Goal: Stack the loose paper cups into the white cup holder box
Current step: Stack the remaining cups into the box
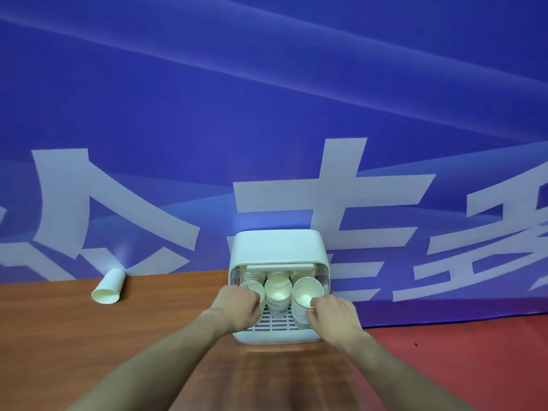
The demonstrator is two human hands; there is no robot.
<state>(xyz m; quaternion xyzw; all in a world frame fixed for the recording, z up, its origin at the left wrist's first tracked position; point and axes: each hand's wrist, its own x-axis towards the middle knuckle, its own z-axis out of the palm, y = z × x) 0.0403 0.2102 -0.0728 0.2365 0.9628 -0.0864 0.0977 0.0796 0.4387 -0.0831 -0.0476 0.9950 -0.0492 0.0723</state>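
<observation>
Head view: white cup holder box (277,247) at far edge of wooden table (89,336), open front w/ three cup stacks on slatted tray. Left hand (237,307) curled round left stack (255,287); right hand (333,315) fingers closed on right stack (307,292) — middle stack (278,289) untouched. Loose cup stack (108,287) lying on side, well apart to left.

The scene is viewed from one head-worn wide-angle camera, aimed forward and slightly down across the worktop (59,321) toward a blue banner (267,99); both forearms are seen close below.
</observation>
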